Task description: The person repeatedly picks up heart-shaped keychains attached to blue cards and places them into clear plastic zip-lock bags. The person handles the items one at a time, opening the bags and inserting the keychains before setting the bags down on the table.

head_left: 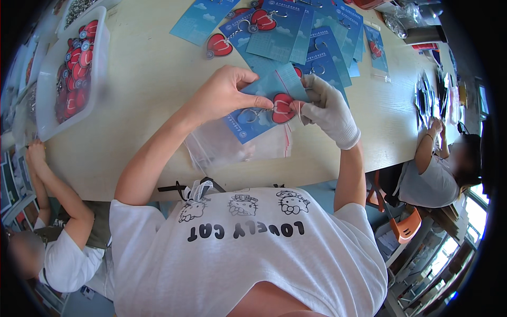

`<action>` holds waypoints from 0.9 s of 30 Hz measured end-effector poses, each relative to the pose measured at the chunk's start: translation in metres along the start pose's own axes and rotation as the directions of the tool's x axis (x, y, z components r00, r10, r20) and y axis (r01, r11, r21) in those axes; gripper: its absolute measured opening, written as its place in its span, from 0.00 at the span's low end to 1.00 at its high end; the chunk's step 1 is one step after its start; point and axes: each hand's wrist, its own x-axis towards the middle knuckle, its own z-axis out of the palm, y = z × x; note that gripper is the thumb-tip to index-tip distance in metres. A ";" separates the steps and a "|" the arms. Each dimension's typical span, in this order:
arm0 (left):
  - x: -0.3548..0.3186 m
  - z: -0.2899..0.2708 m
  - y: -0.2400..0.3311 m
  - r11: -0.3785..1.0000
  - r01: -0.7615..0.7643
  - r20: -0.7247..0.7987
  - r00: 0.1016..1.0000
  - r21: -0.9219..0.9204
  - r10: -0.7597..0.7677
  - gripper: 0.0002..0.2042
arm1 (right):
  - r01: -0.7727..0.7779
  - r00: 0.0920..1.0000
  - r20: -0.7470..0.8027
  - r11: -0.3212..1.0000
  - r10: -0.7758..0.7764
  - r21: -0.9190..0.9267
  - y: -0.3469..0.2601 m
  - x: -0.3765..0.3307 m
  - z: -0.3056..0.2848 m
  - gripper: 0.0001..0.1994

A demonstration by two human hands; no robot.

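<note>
My bare left hand [226, 94] pinches a blue card [264, 105] that carries a red heart-shaped keychain [282, 108] with a metal ring. My right hand [327, 108], in a white glove, grips the same card at the heart's right side. Both hands hold it just above a stack of clear plastic bags [232, 145] lying on the wooden table [153, 84].
More blue cards with red hearts [296, 31] are spread at the table's far side. A clear bin of red heart keychains [76, 63] stands at the left. One person sits at the lower left [58, 232], another at the right [438, 169].
</note>
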 end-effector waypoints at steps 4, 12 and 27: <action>-0.002 0.003 0.006 0.993 -0.008 -0.042 0.999 -0.116 0.004 0.10 | 0.068 0.986 -0.159 0.994 -0.054 0.089 0.009 -0.005 -0.010 0.09; 0.004 0.012 0.008 0.998 -0.065 -0.005 0.998 -0.027 0.064 0.11 | 0.285 0.959 0.003 0.957 -0.285 -0.057 0.018 -0.011 -0.010 0.06; 0.001 0.015 0.044 0.928 -0.158 0.124 0.985 0.338 0.123 0.17 | 0.287 0.957 -0.021 0.940 -0.288 0.184 0.020 -0.024 -0.010 0.21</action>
